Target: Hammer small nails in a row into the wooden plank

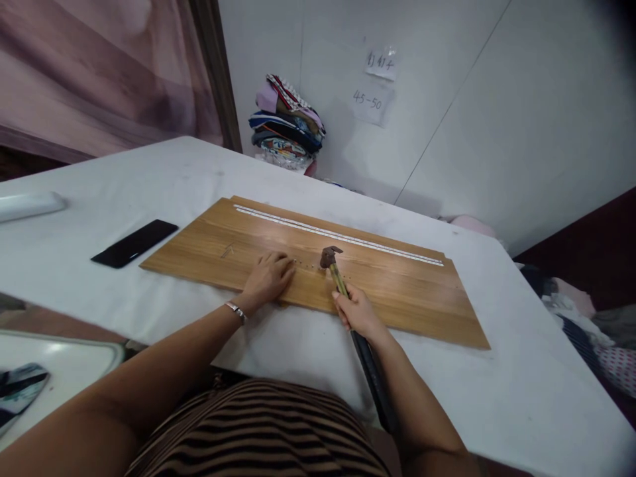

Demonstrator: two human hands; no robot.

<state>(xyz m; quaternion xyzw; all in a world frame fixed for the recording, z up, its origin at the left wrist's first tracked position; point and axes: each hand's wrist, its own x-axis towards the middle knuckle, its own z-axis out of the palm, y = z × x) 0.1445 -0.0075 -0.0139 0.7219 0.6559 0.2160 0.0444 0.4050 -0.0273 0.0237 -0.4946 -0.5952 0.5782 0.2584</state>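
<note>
A wide wood-grain board (397,285) lies on the white-covered table. Palm down, my left hand (271,273) rests on the board near its front edge, fingers bent and holding nothing that I can see. Its fingertips are beside the left end of a row of small nails (313,266). My right hand (358,308) is closed round the handle of a hammer (339,279), well up toward the head. The rusty brown hammer head is over the nail row and hides part of it. A few loose nails (227,250) lie on the board to the left.
Two pale strips (338,235) run along the board's far side. A black phone (135,244) lies left of the board, and a white object (30,205) sits farther left. Folded clothes (287,126) are stacked by the wall beyond the table (527,371). A white chair (74,354) stands at lower left.
</note>
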